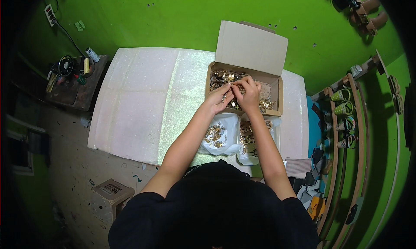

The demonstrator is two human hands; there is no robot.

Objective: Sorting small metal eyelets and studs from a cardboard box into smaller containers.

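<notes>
An open cardboard box [281, 95] with its lid raised holds a heap of small gold and silver metal fittings [265, 105] that look like buckles. Over that heap my two hands meet, fingertips almost touching. My left hand [218, 99] is closed, with small shiny metal pieces showing among its fingers. Beside it, my right hand [248, 96] pinches with bent fingers; whatever lies in the pinch is too small to make out. Just in front of the box, a white plastic-lined container [233, 132] has gold pieces scattered inside. A second lined container [276, 134], partly behind my right forearm, holds more metal pieces.
The containers stand on a pale, shimmering sheet [134, 97] covering the table. A small dark table [80, 93] with thread spools is at the left, a stool [113, 190] at the lower left. Wooden racks [360, 149] with sandals line the right wall.
</notes>
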